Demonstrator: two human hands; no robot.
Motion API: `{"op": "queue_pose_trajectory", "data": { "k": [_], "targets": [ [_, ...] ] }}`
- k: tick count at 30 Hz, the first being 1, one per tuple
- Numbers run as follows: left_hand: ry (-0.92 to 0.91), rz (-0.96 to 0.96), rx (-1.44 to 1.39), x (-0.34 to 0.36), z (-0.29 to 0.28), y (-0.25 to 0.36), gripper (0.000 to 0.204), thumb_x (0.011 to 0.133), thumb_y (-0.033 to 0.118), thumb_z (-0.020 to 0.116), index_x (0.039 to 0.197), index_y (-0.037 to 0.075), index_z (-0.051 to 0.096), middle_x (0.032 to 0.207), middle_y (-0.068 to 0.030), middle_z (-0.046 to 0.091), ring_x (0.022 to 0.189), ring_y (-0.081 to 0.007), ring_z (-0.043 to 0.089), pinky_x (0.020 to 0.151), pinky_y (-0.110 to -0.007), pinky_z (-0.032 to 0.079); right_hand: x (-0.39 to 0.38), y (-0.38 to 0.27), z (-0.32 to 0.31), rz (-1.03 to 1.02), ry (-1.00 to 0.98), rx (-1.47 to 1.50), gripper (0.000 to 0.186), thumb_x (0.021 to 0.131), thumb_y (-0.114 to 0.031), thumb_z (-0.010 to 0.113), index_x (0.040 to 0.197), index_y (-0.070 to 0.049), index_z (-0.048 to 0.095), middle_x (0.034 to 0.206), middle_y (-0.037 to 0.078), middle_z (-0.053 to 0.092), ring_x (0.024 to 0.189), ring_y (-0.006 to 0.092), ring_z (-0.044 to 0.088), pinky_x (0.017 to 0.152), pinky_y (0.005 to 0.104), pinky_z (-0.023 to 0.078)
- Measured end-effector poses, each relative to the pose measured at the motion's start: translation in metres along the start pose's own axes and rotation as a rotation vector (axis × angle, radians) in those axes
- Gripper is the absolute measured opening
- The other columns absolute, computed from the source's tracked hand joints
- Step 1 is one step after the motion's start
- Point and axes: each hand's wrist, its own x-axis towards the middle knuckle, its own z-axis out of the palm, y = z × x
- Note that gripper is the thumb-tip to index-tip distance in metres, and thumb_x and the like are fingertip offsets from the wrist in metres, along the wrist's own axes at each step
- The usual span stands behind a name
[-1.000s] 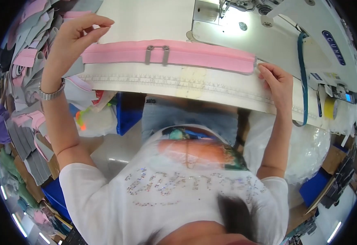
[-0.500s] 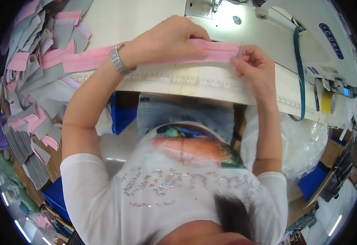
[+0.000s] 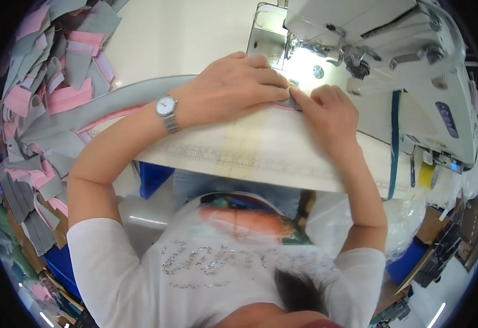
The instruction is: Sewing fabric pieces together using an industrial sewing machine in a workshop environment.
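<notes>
Nearest to us was the person's white shirt [image 3: 211, 284], and past it the table [image 3: 157, 38], with a printed ruler [image 3: 222, 156] along its near edge. Beyond the ruler, both hands met over the right end of the long fabric strip [image 3: 135, 94]. The left hand [image 3: 236, 85] lay palm down, its grip narrow and closed on the strip; the right hand [image 3: 332, 115] held the very tip between its fingers. Their thumbs were hidden, so we could not tell how firmly they pinched.

A second earlier, we saw the strip flat and pink side up, with the hands well apart near its two ends. Half a second later the left hand was over it, near the right. Now grey fabric faced up, with a pink edge showing below, and the strip's left part curved toward the pile of grey and pink pieces [image 3: 80, 54]. For the work in hand, we judged this meant the strip had been turned over and its end gathered just in front of the sewing machine [image 3: 441, 76], whose lamp lit the metal plate beyond the fingers.
</notes>
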Motion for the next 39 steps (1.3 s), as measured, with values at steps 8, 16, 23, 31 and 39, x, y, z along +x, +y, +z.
{"op": "queue_pose_trajectory", "data": {
  "k": [8, 16, 23, 31, 39],
  "targets": [
    [0.078, 0.093, -0.037, 0.016, -0.001, -0.037, 0.029, 0.076, 0.011, 0.069, 0.105, 0.014, 0.066, 0.112, 0.0017, 0.064, 0.099, -0.0209, 0.057, 0.087, -0.035, 0.048, 0.011, 0.002, 0.003, 0.194, -0.162, -0.038, 0.039, 0.08, -0.01, 0.066, 0.113, -0.03, 0.069, 0.075, 0.0, 0.043, 0.076, 0.0194, 0.053, 0.062, 0.0361, 0.05],
    [0.067, 0.139, 0.023, 0.024, -0.004, -0.047, 0.025, 0.079, 0.014, 0.069, 0.104, 0.015, 0.066, 0.112, 0.0029, 0.064, 0.1, -0.0205, 0.058, 0.087, -0.035, 0.048, 0.011, 0.005, 0.014, 0.212, -0.072, 0.0, 0.038, 0.083, -0.011, 0.064, 0.117, -0.029, 0.067, 0.077, 0.001, 0.045, 0.076, 0.022, 0.053, 0.061, 0.0394, 0.049],
    [0.038, 0.166, 0.005, 0.024, -0.008, -0.055, 0.026, 0.078, 0.011, 0.069, 0.102, 0.018, 0.069, 0.112, 0.0022, 0.065, 0.102, -0.0205, 0.059, 0.087, -0.035, 0.048, 0.007, 0.004, 0.017, 0.108, -0.045, -0.078, 0.035, 0.085, -0.011, 0.062, 0.116, -0.027, 0.067, 0.076, 0.005, 0.047, 0.075, 0.0251, 0.053, 0.086, 0.0432, 0.051],
    [0.074, 0.069, 0.1, 0.039, -0.015, -0.067, 0.026, 0.078, 0.01, 0.062, 0.101, 0.016, 0.071, 0.108, 0.0012, 0.067, 0.1, -0.0187, 0.057, 0.085, -0.032, 0.047, 0.011, 0.005, 0.016, 0.166, -0.019, -0.036, 0.029, 0.08, -0.013, 0.066, 0.107, -0.024, 0.069, 0.069, 0.001, 0.047, 0.066, 0.0221, 0.054, 0.076, 0.0413, 0.045],
    [0.165, 0.007, 0.125, 0.01, -0.009, -0.063, 0.024, 0.082, 0.021, 0.066, 0.105, 0.014, 0.068, 0.103, 0.0017, 0.067, 0.095, -0.0195, 0.059, 0.078, -0.032, 0.052, 0.011, 0.007, 0.014, 0.12, 0.087, 0.047, 0.025, 0.078, -0.012, 0.069, 0.1, -0.022, 0.072, 0.063, -0.001, 0.05, 0.056, 0.0191, 0.054, 0.061, 0.0381, 0.043]
  ]
}}
